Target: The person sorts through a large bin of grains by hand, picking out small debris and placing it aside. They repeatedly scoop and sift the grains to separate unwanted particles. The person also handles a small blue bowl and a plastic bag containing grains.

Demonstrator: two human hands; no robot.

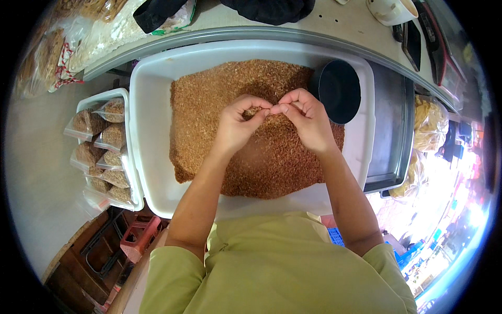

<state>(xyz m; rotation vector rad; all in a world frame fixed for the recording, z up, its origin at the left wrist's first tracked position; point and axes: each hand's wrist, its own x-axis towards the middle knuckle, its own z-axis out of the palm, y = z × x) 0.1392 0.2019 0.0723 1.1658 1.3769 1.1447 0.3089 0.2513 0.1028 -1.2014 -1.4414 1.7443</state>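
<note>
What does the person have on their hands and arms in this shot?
The left hand and right hand are ungloved, with no rings or watch visible. The forearms are bare below plain yellow-green short sleeves.

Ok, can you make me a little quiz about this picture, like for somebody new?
1. True or false: the dark pot is inside the big white tub.

2. What is in the smaller white container to the left?
a) Black cloths
b) Clear bags of brown bits
c) Red stools

3. Where are the left hand and right hand, and are they close together or far apart?

Key:
1. True.
2. b
3. Over the brown heap, close together.
</note>
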